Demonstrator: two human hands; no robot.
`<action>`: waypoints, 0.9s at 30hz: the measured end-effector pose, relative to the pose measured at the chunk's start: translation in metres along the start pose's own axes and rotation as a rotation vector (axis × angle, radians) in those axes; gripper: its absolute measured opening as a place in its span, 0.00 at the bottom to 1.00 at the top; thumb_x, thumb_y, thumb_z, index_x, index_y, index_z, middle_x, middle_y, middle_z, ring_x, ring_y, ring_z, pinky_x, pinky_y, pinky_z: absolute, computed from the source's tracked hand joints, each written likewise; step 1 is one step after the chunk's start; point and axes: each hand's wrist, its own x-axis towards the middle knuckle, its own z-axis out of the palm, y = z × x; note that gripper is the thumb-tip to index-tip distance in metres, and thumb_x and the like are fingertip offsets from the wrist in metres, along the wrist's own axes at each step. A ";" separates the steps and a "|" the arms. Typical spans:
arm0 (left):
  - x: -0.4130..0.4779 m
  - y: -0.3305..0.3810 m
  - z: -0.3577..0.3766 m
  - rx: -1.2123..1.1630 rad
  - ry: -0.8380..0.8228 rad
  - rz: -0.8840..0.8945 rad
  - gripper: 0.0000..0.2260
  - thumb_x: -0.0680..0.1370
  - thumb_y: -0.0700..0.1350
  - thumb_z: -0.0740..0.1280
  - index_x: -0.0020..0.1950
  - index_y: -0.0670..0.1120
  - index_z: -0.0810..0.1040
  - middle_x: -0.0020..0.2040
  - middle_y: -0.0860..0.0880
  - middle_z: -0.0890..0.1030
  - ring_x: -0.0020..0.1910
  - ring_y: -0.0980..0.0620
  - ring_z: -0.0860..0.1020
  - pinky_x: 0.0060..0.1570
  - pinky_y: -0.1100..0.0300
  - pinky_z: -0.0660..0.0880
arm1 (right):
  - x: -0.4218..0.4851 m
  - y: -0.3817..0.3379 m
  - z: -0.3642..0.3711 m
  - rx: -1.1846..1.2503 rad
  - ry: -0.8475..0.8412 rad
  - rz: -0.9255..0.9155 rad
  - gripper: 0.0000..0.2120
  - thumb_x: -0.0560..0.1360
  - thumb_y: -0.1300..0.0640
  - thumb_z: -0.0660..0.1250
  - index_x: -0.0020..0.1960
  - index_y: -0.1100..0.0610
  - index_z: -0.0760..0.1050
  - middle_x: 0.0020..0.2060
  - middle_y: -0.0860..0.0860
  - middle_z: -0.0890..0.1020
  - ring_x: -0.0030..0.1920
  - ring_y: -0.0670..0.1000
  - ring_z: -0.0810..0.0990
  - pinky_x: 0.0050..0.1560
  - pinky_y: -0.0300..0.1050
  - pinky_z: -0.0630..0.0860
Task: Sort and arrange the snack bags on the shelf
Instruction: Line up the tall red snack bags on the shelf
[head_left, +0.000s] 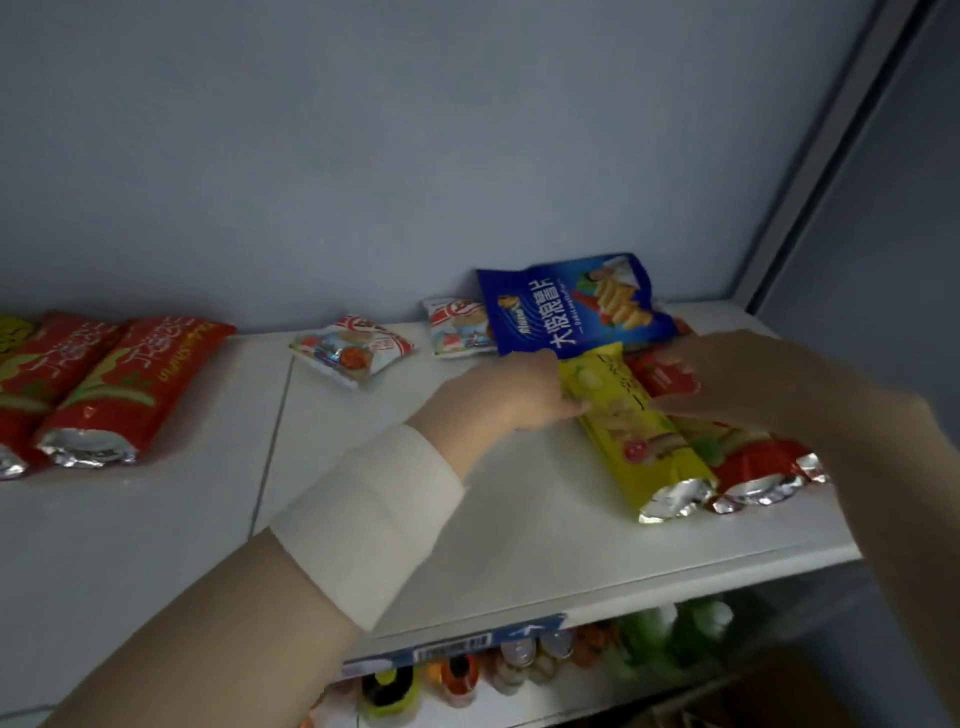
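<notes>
A long yellow snack bag (636, 441) lies on the white shelf (519, 519) at the right. My left hand (519, 389) grips its far end. Beside it lies a long red bag (748, 462), with my right hand (737, 379) resting over its far part; whether those fingers grip it I cannot tell. A blue chip bag (576, 306) leans against the back wall behind both hands. Two small white-and-red packets (353, 348) (457, 325) lie further back. At the far left two long red bags (124, 384) (41, 374) lie side by side.
A seam (270, 447) splits the shelf into two boards. The shelf's front edge carries a blue price strip (467, 644). Below it stand bottles and cans (519, 660). A grey upright post (810, 171) bounds the shelf on the right.
</notes>
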 end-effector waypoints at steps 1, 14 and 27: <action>0.007 0.012 0.011 -0.113 0.010 -0.049 0.29 0.79 0.57 0.59 0.72 0.38 0.61 0.68 0.41 0.70 0.65 0.42 0.71 0.57 0.55 0.69 | -0.002 0.012 0.006 -0.006 -0.003 -0.028 0.19 0.72 0.40 0.64 0.56 0.51 0.75 0.54 0.52 0.79 0.53 0.55 0.77 0.55 0.50 0.74; 0.051 0.048 0.081 -1.201 0.173 -0.497 0.33 0.74 0.53 0.69 0.68 0.40 0.55 0.67 0.40 0.71 0.63 0.41 0.74 0.61 0.49 0.73 | -0.012 0.050 0.040 0.167 0.042 -0.008 0.22 0.74 0.42 0.62 0.61 0.55 0.72 0.54 0.55 0.80 0.53 0.57 0.78 0.52 0.50 0.75; -0.028 0.016 0.028 -1.558 0.507 0.075 0.21 0.77 0.42 0.64 0.70 0.44 0.65 0.56 0.47 0.79 0.50 0.50 0.80 0.48 0.55 0.77 | -0.048 -0.035 0.054 1.675 0.138 -0.364 0.14 0.73 0.61 0.67 0.55 0.46 0.72 0.54 0.48 0.81 0.53 0.45 0.80 0.50 0.37 0.80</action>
